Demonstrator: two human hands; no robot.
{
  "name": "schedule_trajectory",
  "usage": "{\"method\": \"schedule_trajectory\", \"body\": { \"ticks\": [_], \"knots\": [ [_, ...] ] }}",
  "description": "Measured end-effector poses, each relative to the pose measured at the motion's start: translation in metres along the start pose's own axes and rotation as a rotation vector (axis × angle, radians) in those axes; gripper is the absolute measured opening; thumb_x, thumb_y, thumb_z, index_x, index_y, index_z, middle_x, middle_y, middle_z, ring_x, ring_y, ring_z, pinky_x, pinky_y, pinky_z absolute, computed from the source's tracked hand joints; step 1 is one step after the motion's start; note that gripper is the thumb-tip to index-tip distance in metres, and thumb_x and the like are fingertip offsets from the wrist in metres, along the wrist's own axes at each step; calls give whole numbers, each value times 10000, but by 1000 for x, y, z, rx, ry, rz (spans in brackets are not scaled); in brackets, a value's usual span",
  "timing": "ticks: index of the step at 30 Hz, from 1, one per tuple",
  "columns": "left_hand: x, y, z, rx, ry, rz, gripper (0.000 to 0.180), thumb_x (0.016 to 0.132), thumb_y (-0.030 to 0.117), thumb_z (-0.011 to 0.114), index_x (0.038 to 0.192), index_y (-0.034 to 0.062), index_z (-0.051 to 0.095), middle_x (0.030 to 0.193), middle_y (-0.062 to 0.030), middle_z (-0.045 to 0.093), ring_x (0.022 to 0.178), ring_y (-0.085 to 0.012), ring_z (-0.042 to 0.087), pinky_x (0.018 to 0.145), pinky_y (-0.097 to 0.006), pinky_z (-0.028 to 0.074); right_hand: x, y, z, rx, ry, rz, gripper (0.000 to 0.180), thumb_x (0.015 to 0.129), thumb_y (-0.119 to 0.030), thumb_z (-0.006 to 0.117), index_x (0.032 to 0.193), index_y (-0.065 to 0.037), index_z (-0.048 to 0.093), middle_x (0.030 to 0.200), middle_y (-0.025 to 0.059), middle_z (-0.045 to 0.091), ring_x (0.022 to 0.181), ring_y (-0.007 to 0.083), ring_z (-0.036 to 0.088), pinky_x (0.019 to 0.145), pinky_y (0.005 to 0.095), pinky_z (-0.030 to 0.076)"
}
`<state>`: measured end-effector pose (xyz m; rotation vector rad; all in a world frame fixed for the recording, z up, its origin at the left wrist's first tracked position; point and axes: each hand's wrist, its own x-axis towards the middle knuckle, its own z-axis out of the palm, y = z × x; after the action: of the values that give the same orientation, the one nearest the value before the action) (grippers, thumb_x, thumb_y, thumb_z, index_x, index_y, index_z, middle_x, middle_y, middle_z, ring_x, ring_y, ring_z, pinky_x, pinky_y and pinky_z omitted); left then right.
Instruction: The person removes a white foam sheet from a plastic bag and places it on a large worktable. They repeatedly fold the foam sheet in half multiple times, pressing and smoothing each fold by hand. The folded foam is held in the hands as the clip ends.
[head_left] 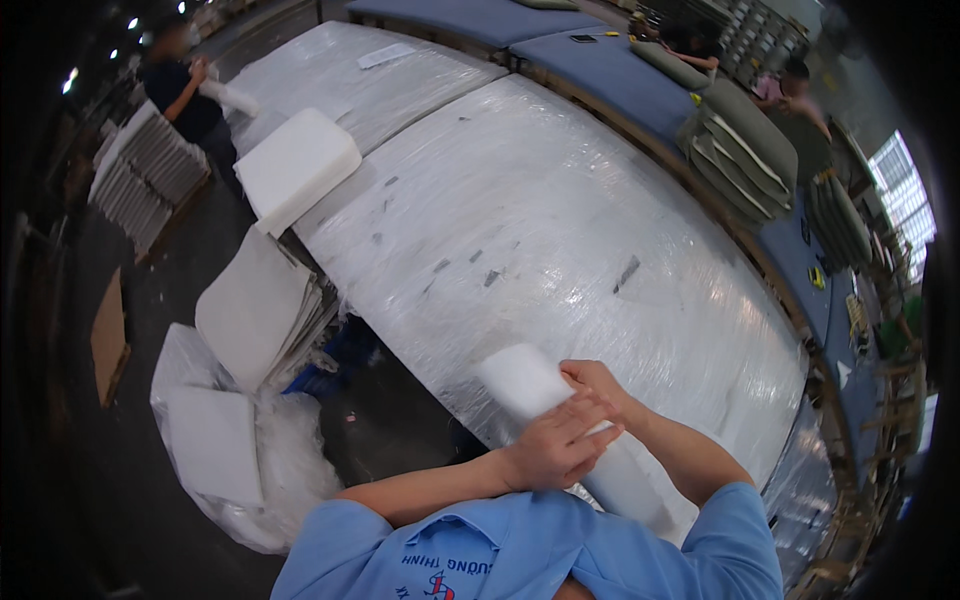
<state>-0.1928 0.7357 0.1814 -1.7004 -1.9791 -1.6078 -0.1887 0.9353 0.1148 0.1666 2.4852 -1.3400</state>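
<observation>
A long, soft white padded piece [525, 380] lies close to my body at the near edge of the table. It looks like foam or wadding, with a rounded far end. My left hand [563, 437] reaches across it, fingers bent and pressed onto its middle. My right hand [600, 388] grips its right side just beyond the left, and the fingers of both hands overlap. Part of the piece is covered by my hands, and its near end runs down against my blue shirt. Beneath it spreads the plastic-wrapped table top [560, 260].
A stack of white pads [297, 165] sits on the table's left edge. White sheets [255, 305] and a clear plastic bag [290, 460] with a white pad stand below on the left. Green cushions [740, 150] lie on a blue table [615, 75]. A person [180, 90] works far left; others sit far right.
</observation>
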Motion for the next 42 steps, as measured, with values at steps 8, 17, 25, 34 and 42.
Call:
{"method": "schedule_trajectory", "body": {
  "ticks": [8, 17, 25, 34, 42],
  "knots": [
    [-13, -23, -7, -163, -30, 81, 351, 853, 60, 699, 1195, -15, 682, 1377, -202, 618, 1272, -365, 614, 1147, -501, 467, 33, -57, 5, 123, 47, 44, 387, 1063, -319, 584, 881, 14, 657, 734, -19, 577, 718, 84, 504, 635, 306, 437],
    [-14, -32, -7, -235, -20, 141, 319, 850, 62, 703, 1154, -34, 679, 1310, -201, 635, 1233, -365, 617, 1139, -505, 469, 55, -58, 3, 385, -61, 245, 400, 1105, -348, 553, 965, -3, 696, 788, -40, 634, 712, 38, 518, 630, 262, 456],
    [-88, -42, -85, -1416, -184, -652, 301, 1072, 227, 533, 1147, -9, 705, 1132, -149, 730, 1112, -281, 686, 1012, -414, 530, 42, 1, 11, 193, -65, 543, 388, 1070, -358, 580, 915, -26, 710, 722, 15, 624, 606, 94, 532, 542, 296, 433],
    [-117, -60, 35, -1632, 330, -1586, 503, 1010, 448, 629, 1321, 52, 636, 1227, -148, 698, 1077, -287, 692, 940, -465, 555, 11, 21, 65, 390, 41, 383, 372, 1074, -341, 578, 983, -11, 722, 822, 54, 694, 708, 111, 618, 626, 310, 515],
    [-12, 33, 68, -1522, 554, -1064, 394, 1041, 248, 594, 1361, 22, 556, 1255, -143, 642, 1127, -246, 654, 983, -400, 552, -65, -40, -16, 737, 153, 110, 279, 1089, -261, 559, 973, -35, 672, 858, 20, 697, 754, 87, 643, 668, 265, 535]
  ]
}}
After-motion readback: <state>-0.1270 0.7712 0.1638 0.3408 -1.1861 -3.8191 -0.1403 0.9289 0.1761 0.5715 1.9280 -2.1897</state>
